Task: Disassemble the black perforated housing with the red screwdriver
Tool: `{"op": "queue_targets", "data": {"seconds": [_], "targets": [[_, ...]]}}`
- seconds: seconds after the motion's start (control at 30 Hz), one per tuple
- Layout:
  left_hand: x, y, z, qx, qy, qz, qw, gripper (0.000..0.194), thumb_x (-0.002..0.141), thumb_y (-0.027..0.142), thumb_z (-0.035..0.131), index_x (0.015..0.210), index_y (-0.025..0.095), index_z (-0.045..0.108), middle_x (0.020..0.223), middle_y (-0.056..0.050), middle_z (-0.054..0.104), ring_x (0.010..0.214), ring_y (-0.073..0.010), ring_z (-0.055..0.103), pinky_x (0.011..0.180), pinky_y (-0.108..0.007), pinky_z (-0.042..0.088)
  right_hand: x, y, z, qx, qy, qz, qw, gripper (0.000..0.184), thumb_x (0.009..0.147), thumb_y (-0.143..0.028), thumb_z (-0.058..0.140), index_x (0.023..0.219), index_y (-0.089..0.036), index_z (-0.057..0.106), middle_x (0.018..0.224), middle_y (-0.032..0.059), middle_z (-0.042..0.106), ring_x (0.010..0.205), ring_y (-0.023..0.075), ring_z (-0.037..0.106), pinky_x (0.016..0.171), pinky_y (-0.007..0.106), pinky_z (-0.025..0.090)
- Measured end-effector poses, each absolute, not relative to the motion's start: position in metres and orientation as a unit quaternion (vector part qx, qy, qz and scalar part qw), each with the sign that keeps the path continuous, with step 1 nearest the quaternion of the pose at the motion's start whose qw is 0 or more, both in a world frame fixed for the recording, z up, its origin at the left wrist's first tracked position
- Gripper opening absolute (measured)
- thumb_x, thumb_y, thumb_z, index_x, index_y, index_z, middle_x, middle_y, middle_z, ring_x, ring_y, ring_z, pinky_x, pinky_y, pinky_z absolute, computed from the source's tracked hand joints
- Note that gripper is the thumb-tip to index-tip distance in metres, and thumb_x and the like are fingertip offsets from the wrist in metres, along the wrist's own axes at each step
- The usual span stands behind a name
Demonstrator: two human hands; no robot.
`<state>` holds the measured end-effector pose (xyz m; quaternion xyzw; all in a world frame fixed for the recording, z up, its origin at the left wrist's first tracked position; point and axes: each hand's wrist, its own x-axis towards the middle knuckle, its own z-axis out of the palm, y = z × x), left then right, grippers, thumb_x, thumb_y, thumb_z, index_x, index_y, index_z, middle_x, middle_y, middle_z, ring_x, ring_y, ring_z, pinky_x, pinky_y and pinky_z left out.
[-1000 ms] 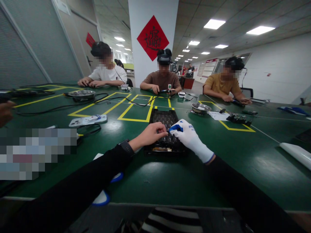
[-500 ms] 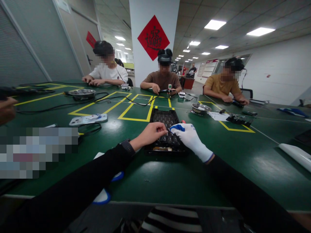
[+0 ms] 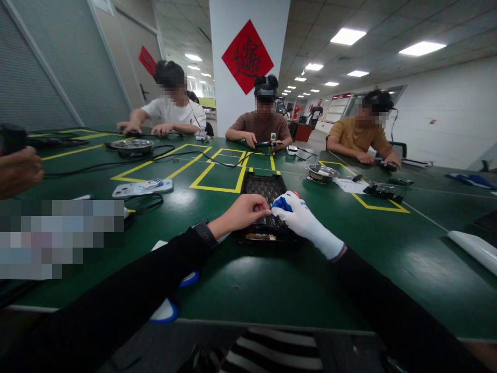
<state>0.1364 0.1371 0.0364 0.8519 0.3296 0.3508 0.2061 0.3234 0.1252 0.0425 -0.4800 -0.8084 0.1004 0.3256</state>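
Note:
Over a black case point(image 3: 266, 181) with rows of small pieces in it, my two hands meet with their fingertips close together. My left hand point(image 3: 248, 211) is bare, its thumb and fingers pinched. A white glove with blue fingers covers my right hand point(image 3: 298, 215), which is also closed. Whatever lies between the fingertips is too small to make out. The near edge of the case shows below my hands, with a brownish strip point(image 3: 261, 237) along it. A white and blue glove point(image 3: 165, 312) lies partly under my left forearm at the table's front edge.
A phone in a pale case point(image 3: 142, 188) lies left on the green table point(image 3: 233, 290). Metal dishes point(image 3: 134, 147) stand left and right, black cables point(image 3: 186, 154) crossing between. Small black parts point(image 3: 384, 192) sit right. Co-workers sit opposite; another person's hand point(image 3: 19, 173) is far left.
My fingertips have shifted slightly right, and the gloved fingers are more curled. The co-worker at the back left has moved an arm; the hand at far left has come further into view.

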Motion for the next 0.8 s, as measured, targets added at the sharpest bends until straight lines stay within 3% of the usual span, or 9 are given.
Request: {"op": "queue_targets", "data": {"seconds": [0.27, 0.53, 0.63, 0.8], "targets": [[0.138, 0.136, 0.037, 0.844, 0.341, 0.351, 0.222, 0.035, 0.078, 0.046, 0.053, 0.077, 0.013, 0.065, 0.068, -0.001, 0.060, 0.064, -0.0113, 0.051, 0.061, -0.022, 0.037, 0.329, 0.127, 0.051, -0.489, -0.827, 0.068, 0.269, 0.011, 0.078, -0.024, 0.047, 0.077, -0.017, 0.055, 0.089, 0.0037, 0.047, 0.086, 0.0163, 0.044, 0.079, 0.031, 0.035], [0.136, 0.137, 0.037, 0.816, 0.355, 0.382, 0.250, 0.054, 0.088, 0.048, 0.029, 0.072, 0.013, 0.066, 0.073, -0.003, 0.063, 0.070, -0.0130, 0.055, 0.071, -0.024, 0.040, 0.332, 0.128, 0.054, -0.368, -0.917, 0.093, 0.122, 0.018, 0.081, -0.025, 0.049, 0.091, -0.015, 0.060, 0.111, 0.0086, 0.049, 0.104, 0.0201, 0.043, 0.094, 0.036, 0.033], [0.137, 0.138, 0.035, 0.805, 0.366, 0.392, 0.254, 0.056, 0.089, 0.048, 0.027, 0.073, 0.013, 0.067, 0.072, -0.003, 0.064, 0.068, -0.0130, 0.055, 0.070, -0.024, 0.040, 0.324, 0.127, 0.052, -0.382, -0.913, 0.105, 0.098, 0.024, 0.079, -0.024, 0.052, 0.099, -0.014, 0.060, 0.114, 0.0111, 0.050, 0.106, 0.0220, 0.044, 0.094, 0.037, 0.035], [0.137, 0.134, 0.039, 0.826, 0.327, 0.378, 0.262, 0.061, 0.091, 0.045, 0.023, 0.065, 0.013, 0.068, 0.067, -0.004, 0.064, 0.067, -0.0121, 0.056, 0.073, -0.024, 0.040, 0.319, 0.125, 0.054, -0.385, -0.915, 0.100, 0.067, 0.023, 0.078, -0.025, 0.054, 0.095, -0.013, 0.062, 0.109, 0.0113, 0.053, 0.100, 0.0215, 0.049, 0.091, 0.036, 0.038]]}}
